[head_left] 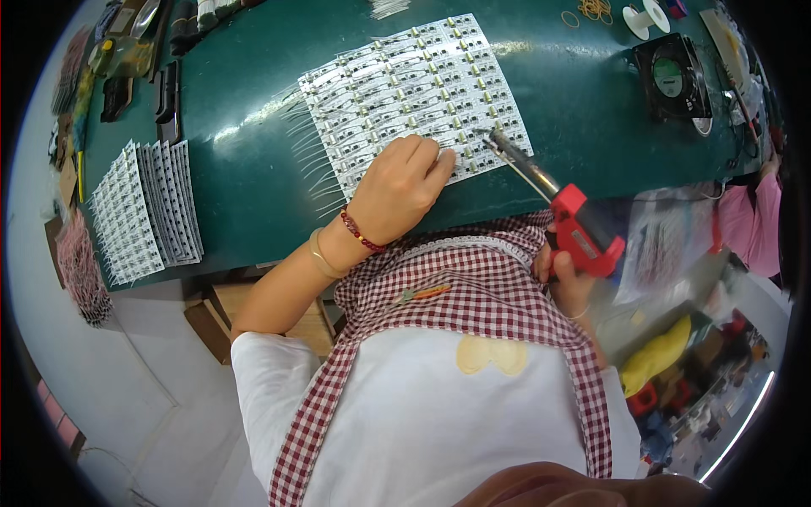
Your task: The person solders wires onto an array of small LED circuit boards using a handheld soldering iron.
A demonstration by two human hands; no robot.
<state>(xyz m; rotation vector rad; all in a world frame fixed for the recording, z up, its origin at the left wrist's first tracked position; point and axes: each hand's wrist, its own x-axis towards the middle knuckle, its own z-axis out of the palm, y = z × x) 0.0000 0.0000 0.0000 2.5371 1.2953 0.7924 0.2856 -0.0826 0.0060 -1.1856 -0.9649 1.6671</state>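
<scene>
A white panel of circuit boards [397, 93] lies on the green table, covered in rows of small dark and yellowish parts. Thin white wires [308, 165] stick out along its left side. My left hand [401, 186] rests over the panel's near edge with its fingers closed together; whatever is between the fingertips is hidden. My right hand [564, 275] grips the handle of a red and black soldering gun [587, 232] from below. The gun's metal tip reaches the right part of the panel, close to my left fingertips. Contact with the board cannot be told.
Stacked similar panels [148, 211] stand at the table's left. A black fan [672, 76], a white spool [646, 19] and rubber bands [596, 10] occupy the far right. Bundled wires [80, 270] hang off the left edge. A clear bag [663, 241] hangs beside the table at right.
</scene>
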